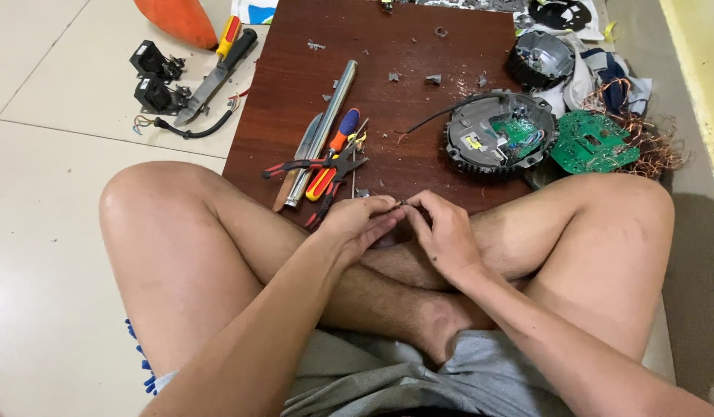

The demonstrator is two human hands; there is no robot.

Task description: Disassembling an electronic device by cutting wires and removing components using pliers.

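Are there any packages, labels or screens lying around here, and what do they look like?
White and blue printed package or sheet: top edge, beside the orange object; mostly cut off.
Small yellow label: inside the round grey housing on the wooden board.
No screens.

Labels and printed items observed: three, none legible.

A small yellow and white label (472,142) sits inside the round grey motor housing (499,133), on its left half, beside the green circuit board there. At the top edge, just left of the dark wooden board (419,46), lies a white printed sheet or package with blue marking (254,11), partly cut off by the frame. A small yellow tag (609,31) lies at the upper right. No screens or signs in view.
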